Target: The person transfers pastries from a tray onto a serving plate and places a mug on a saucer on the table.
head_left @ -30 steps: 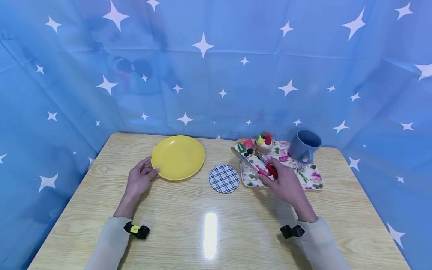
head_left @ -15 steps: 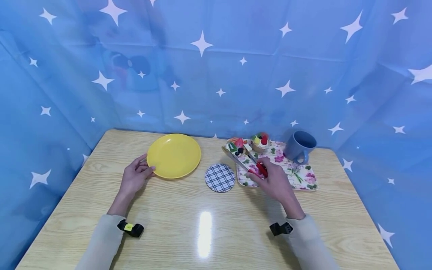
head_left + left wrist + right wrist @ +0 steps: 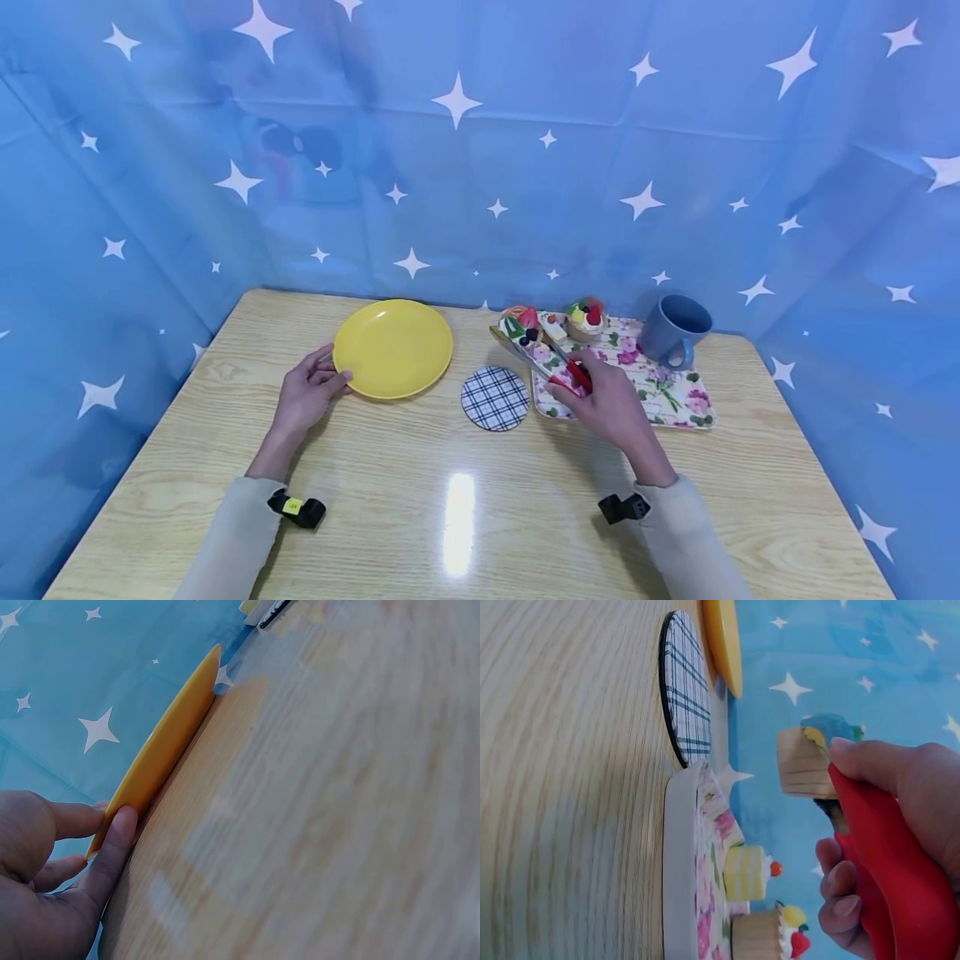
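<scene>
Yellow plate (image 3: 393, 350) lies face up toward the far left of the worktop (image 3: 375, 508); your left hand (image 3: 303, 400) is at its left edge, thumb and fingers pinching the rim. Your right hand (image 3: 611, 404) is closed around the red-handled tongs (image 3: 885, 847), thumb on 1 handle and fingers curled about the other. Between the metal ends of the tongs you have 1 fruit tart (image 3: 801, 769), seen clear of the tray in the right wrist view; in the head view it appears by the tray's far left corner, with dark berries, green pieces and a red fruit on top. Floral tray (image 3: 686, 410) is on the right part of the worktop. On its far side: 1 cake slice (image 3: 746, 871) with a small orange-red topping, and just beside that 1 fruit cupcake (image 3: 587, 318). Blue mug (image 3: 663, 332) stands upright at the tray's far right corner, handle toward you. Checked coaster (image 3: 495, 399) lies flat between plate and tray, nearer the tray. You wear light sleeves (image 3: 243, 533), with 1 black device (image 3: 300, 509) at each wrist. Blue star-patterned curtain (image 3: 495, 158) hangs behind the worktop.
</scene>
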A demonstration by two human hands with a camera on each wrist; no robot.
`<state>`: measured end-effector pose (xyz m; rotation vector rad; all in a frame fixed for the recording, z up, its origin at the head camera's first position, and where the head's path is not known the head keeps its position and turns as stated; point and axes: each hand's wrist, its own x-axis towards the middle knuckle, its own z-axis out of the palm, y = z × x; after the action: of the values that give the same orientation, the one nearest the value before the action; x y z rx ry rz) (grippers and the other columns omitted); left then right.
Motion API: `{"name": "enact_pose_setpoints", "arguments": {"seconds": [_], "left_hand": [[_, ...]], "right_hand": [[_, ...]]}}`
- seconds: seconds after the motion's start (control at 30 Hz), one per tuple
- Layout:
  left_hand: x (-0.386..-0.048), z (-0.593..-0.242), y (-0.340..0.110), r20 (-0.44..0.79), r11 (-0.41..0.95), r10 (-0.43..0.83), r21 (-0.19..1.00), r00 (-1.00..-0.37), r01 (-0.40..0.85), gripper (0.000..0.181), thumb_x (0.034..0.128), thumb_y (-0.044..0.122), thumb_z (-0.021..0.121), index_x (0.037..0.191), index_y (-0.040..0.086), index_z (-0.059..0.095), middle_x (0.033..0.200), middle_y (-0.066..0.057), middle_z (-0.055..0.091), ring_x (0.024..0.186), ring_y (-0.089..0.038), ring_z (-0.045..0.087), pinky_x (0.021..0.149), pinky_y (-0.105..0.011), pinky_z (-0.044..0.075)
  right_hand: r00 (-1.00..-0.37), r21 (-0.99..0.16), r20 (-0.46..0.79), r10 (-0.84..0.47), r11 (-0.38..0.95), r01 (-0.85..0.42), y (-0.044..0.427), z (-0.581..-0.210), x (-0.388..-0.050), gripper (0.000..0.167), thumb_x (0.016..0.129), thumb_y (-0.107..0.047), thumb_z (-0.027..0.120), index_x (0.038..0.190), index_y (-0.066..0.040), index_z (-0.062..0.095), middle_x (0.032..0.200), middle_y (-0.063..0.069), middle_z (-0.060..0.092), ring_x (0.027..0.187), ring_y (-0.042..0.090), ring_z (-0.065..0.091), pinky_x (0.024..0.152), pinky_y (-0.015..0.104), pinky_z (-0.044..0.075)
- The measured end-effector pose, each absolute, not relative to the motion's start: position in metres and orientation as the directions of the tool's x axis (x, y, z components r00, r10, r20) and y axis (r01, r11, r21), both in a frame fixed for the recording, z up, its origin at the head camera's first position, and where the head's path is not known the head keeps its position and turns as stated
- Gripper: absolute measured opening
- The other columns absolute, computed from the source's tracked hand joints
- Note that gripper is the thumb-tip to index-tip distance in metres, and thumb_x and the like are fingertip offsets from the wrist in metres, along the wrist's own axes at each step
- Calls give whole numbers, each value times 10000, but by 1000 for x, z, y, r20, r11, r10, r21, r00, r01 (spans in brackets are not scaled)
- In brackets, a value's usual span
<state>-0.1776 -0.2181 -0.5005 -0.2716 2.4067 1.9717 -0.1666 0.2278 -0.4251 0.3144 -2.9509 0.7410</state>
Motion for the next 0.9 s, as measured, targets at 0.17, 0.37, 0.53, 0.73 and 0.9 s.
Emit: {"name": "enact_pose_setpoints", "arguments": {"seconds": [0.17, 0.37, 0.53, 0.73, 0.9], "left_hand": [[-177, -500, -216, -135, 184, -117, 971, -984, -155, 689, 1010, 110, 663, 1609, 94, 324, 1280, -170, 555, 897, 21, 659, 854, -210, 664], [-176, -498, -215, -146, 180, -127, 969, -981, -168, 691, 1008, 105, 664, 1609, 93, 324, 1297, -184, 550, 893, 22, 655, 848, -194, 660], [-175, -496, -216, -138, 182, -124, 970, -983, -159, 692, 1007, 102, 665, 1608, 87, 323, 1297, -192, 548, 896, 24, 653, 850, -195, 660], [-176, -497, -217, -140, 180, -119, 971, -983, -160, 699, 1005, 102, 668, 1611, 95, 320, 1287, -180, 552, 896, 24, 655, 849, -202, 663], [-177, -497, -217, -136, 177, -119, 972, -984, -156, 702, 1006, 112, 669, 1614, 105, 318, 1309, -196, 546, 892, 33, 654, 855, -202, 662]], "right_hand": [[-978, -459, 122, -168, 864, -206, 223, -425, -167, 600, 899, -470, 778, 1334, -98, 597, 941, 101, 654, 781, 226, 542, 561, 236, 433], [-975, -473, 130, -179, 854, -219, 216, -425, -171, 592, 903, -472, 774, 1328, -95, 609, 965, 104, 672, 763, 217, 547, 543, 229, 464], [-970, -488, 143, -197, 839, -242, 208, -424, -175, 566, 908, -431, 783, 1326, -91, 610, 955, 103, 672, 739, 217, 540, 539, 249, 453], [-969, -495, 142, -204, 833, -248, 200, -423, -178, 566, 906, -446, 781, 1330, -109, 613, 880, 74, 631, 715, 199, 515, 522, 234, 423], [-952, -496, 182, -244, 813, -304, 193, -424, -183, 542, 915, -431, 774, 1298, -75, 629, 760, 38, 558, 625, 168, 445, 486, 242, 345]]}}
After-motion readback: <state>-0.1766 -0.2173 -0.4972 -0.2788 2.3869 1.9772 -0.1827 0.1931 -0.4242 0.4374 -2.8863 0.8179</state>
